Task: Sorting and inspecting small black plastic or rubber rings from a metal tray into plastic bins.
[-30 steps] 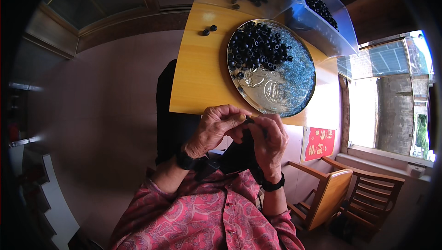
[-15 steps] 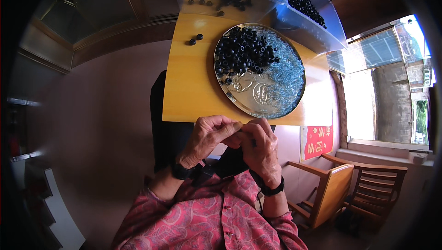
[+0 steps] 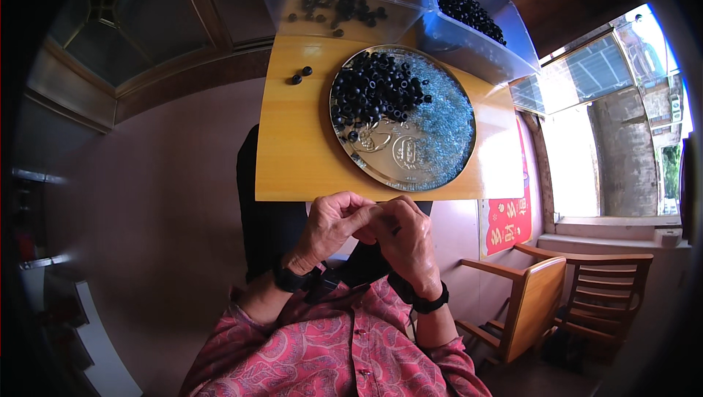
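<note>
Just in front of the table's near edge, my left hand [image 3: 328, 232] and my right hand [image 3: 408, 242] meet at their fingertips. Both are closed in a pinch; a small dark bit shows among the right fingers, too hidden to name. Beyond them on the table lies a round, shiny metal tray [image 3: 375, 165] with embossed marks. Small hollow black caps [image 3: 372, 88] are heaped on its far left part. Tiny clear bluish pieces [image 3: 448, 125] cover its right side. Two loose black caps [image 3: 296, 79] sit on the wood left of the tray.
At the back of the yellow wooden table [image 3: 287, 155] stand a clear plastic bin [image 3: 285, 9] with scattered black caps and a bluish bin [image 3: 476, 57] holding many more. Wooden chairs [image 3: 538, 309] stand at the right, below a bright window [image 3: 571, 163].
My hands have drawn closer together, and the right hand has turned so its back shows more. The view has shifted slightly; the tray and bins appear further left.
</note>
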{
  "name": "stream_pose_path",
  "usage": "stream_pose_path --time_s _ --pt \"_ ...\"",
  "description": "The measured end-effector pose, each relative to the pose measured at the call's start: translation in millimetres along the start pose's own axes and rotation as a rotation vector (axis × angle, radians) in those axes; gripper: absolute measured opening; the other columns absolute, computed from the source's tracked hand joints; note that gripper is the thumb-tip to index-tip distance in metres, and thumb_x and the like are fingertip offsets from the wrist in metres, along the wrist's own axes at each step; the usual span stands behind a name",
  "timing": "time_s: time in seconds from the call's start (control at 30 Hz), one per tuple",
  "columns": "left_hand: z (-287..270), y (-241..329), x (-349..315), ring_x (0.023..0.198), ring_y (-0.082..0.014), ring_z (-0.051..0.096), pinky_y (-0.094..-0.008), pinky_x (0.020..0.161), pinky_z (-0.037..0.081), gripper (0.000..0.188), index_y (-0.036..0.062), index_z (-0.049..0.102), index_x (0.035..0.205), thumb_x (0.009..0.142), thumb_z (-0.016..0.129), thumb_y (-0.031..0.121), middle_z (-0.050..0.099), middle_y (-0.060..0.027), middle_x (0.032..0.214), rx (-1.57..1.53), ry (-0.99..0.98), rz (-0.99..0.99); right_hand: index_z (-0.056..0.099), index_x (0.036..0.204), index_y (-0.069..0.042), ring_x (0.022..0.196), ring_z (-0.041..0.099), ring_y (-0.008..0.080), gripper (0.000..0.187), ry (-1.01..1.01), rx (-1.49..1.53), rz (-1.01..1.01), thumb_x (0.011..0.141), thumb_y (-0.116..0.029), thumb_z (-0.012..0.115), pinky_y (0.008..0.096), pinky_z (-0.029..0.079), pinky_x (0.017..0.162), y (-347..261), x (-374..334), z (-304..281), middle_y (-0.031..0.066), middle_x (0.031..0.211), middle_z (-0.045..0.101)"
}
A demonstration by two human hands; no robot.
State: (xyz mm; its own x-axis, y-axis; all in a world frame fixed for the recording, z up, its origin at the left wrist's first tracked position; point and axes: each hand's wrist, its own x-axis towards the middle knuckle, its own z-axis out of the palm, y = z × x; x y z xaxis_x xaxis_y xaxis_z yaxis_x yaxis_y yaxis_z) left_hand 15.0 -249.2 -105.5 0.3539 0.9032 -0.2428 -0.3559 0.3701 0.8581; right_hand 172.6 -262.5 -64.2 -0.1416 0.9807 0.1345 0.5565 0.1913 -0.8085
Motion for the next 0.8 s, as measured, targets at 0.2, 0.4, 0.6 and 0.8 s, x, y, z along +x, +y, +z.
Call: stream_pose_path --time_s 0.2,0.4,0.6,0.8 --pt "3 11 -4 0.064 -0.0128 0.066 -0.0264 0.059 0.058 0.025 -0.0044 0.063 0.107 0.094 0.064 0.017 0.068 -0.0102 0.084 -0.017 0.027 0.083 0.063 0.095 0.002 0.070 0.065 0.0202 0.011 0.159 0.237 0.042 0.085 0.001 0.067 0.0307 0.051 0.061 3 -3 12 0.0111 0.084 0.062" --pt "-1 9 -1 0.057 -0.0079 0.055 -0.0243 0.051 0.055 0.026 -0.0040 0.062 0.110 0.097 0.059 0.019 0.062 -0.0107 0.084 -0.089 0.030 0.125 0.063 0.102 0.002 0.081 0.059 0.0141 0.011 0.282 0.387 0.088 0.094 -0.005 0.059 0.0260 0.047 0.071 7 0 22 0.0088 0.093 0.060" --pt "-1 11 -1 0.056 -0.0049 0.047 -0.0211 0.045 0.049 0.027 -0.0021 0.062 0.112 0.099 0.056 0.021 0.058 -0.0055 0.082 -0.375 0.017 0.114 0.061 0.111 0.002 0.088 0.060 0.0154 0.020 0.184 0.498 0.091 0.100 -0.013 0.053 0.0270 0.048 0.080 5 -2 32 0.0101 0.097 0.063" --pt "8 1 -7 0.072 -0.0031 0.048 -0.0191 0.066 0.045 0.029 -0.0007 0.062 0.107 0.092 0.066 0.025 0.052 0.0037 0.082 -0.341 -0.004 0.149 0.048 0.127 0.004 0.068 0.060 0.0107 0.050 0.003 0.536 0.283 0.095 -0.032 0.062 0.0254 0.048 0.062 -21 3 31 0.0090 0.078 0.065"
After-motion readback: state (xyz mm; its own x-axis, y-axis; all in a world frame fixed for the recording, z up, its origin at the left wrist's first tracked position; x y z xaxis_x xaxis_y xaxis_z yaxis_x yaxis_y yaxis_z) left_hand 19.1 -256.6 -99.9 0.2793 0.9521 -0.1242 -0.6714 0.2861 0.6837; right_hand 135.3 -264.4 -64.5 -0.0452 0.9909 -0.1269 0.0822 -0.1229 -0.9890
